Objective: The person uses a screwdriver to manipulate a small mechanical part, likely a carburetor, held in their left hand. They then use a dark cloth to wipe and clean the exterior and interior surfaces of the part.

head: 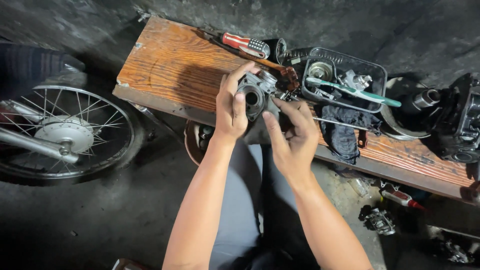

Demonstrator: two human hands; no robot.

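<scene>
Both my hands, left [231, 112] and right [295, 137], clasped around grey cast-metal carburetor [256, 92] above worn orange-grained wooden bench [175, 70].

Dull cast-metal carburetor [257, 92], rough-grained varnished wooden bench [175, 65], black plastic tray [376, 70], matt dark cloth [345, 132], shiny chromed spoked wheel [65, 132]

Two hands: left hand [231, 107], right hand [295, 137]. One carburetor [257, 92]. One plank [170, 65]. One wheel [65, 132]. One black tray [377, 72]. One toothbrush [355, 91]. Two red-handled screwdrivers [245, 45] [400, 196]. One dark rag [345, 132].
</scene>
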